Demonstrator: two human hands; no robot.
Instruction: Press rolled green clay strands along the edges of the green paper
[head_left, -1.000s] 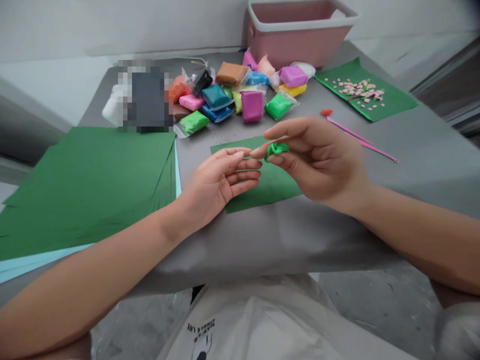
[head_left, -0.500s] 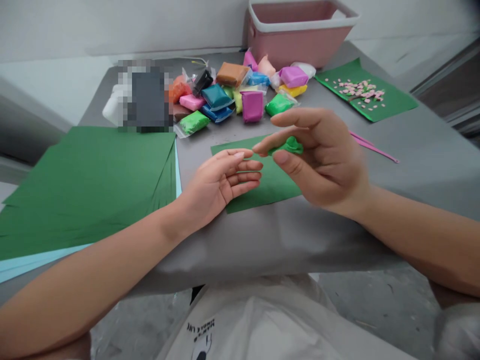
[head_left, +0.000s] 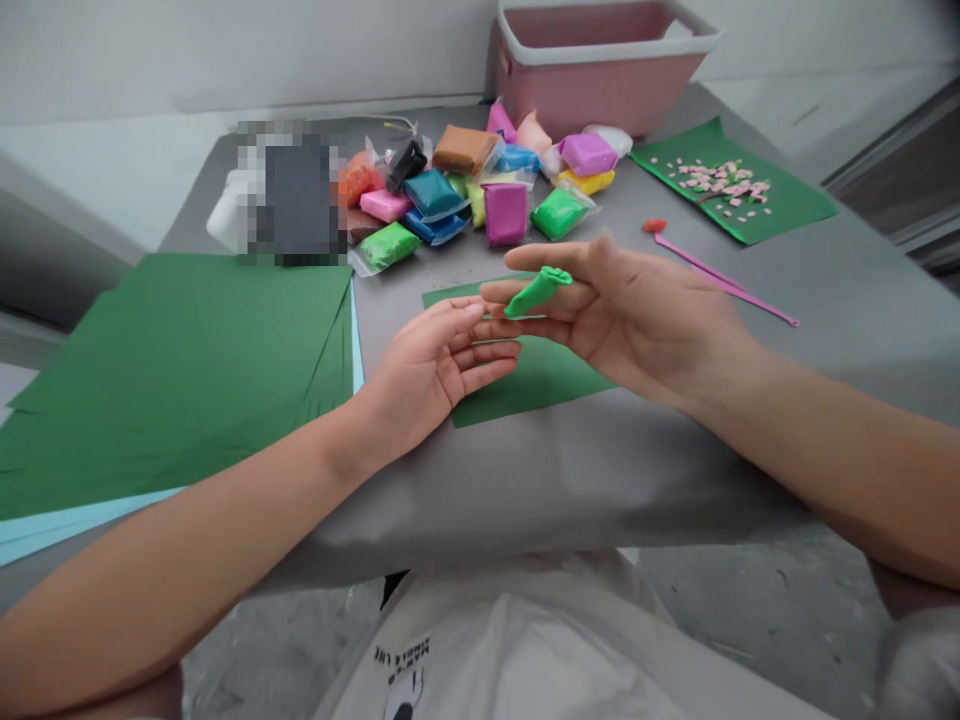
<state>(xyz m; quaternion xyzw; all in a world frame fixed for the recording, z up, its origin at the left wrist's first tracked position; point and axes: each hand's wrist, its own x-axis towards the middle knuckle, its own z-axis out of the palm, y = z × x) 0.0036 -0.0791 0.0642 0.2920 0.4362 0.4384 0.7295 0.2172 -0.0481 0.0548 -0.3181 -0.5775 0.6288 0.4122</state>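
Observation:
My right hand [head_left: 645, 320] is over the table with its fingers stretched to the left and its thumb raised. Across those fingers lies a soft strip of bright green modelling clay [head_left: 536, 292], curled at its upper end. Palm turned up, my left hand [head_left: 442, 370] has its fingers extended and slightly apart, with nothing in it. Its fingertips are right by those of my right hand, at the lower end of the clay; I cannot tell whether they touch it. Beneath both hands is a dark green sheet [head_left: 540, 385], partly hidden by them.
Several bagged clay packs [head_left: 505, 212] lie behind the hands, before a pink bin [head_left: 592, 85]. Green sheets [head_left: 195, 370] cover the left side. On the right are pink tools [head_left: 750, 290], a small red-orange piece [head_left: 655, 226] and a green sheet with a blossom tree [head_left: 780, 215].
My right hand has straightened its fingers and lifted its thumb off the clay, shifting left. The clay now shows as a longer strip. My left hand has hardly moved.

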